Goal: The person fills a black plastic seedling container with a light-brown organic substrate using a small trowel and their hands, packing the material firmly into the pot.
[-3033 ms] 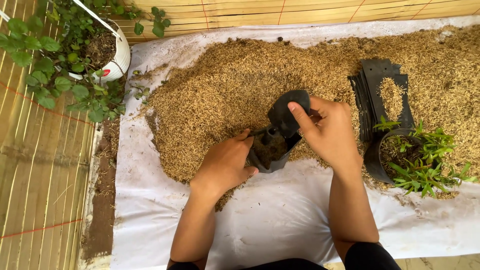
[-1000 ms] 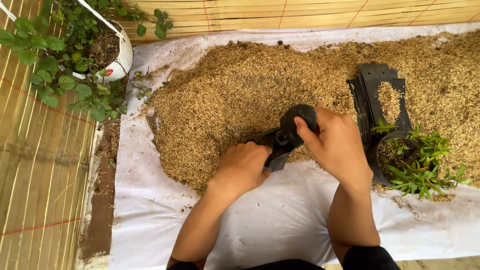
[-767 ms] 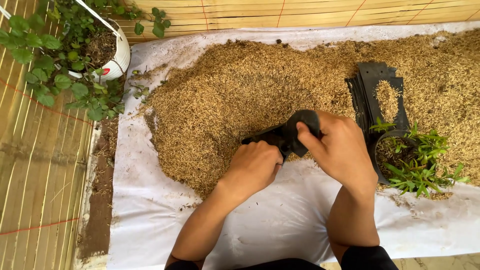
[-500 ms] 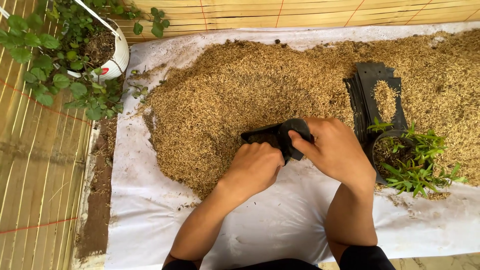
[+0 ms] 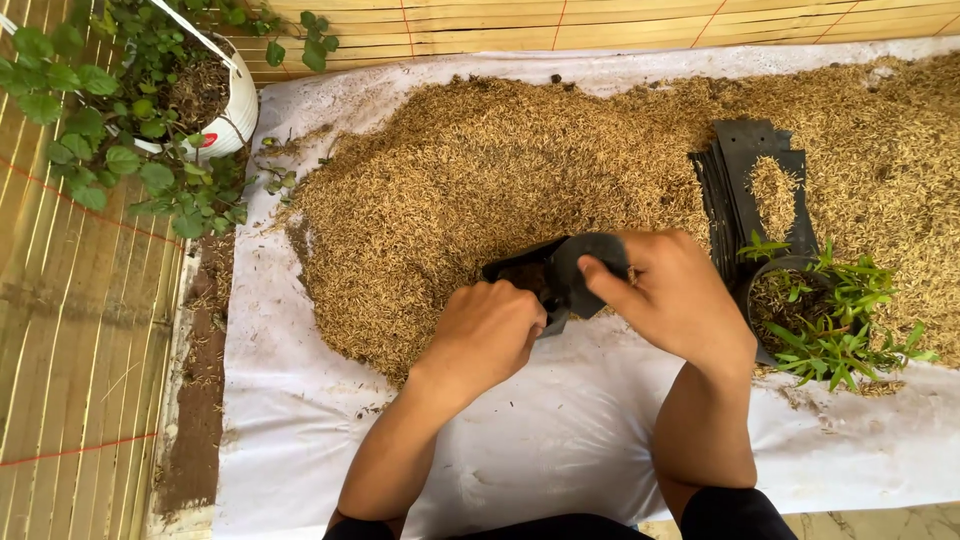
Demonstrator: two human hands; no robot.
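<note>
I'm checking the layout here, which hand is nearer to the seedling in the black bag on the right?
Right. The right hand sits just beside the seedling, pinching the black grow bag. The left hand is farther, beyond that bag.

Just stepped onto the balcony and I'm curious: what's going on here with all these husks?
A person holds a small black nursery bag with both hands, the left hand and right hand working at its mouth beside a big heap of husks on a white sheet. A stack of flat black bags and a bagged seedling sit to the right.
</note>
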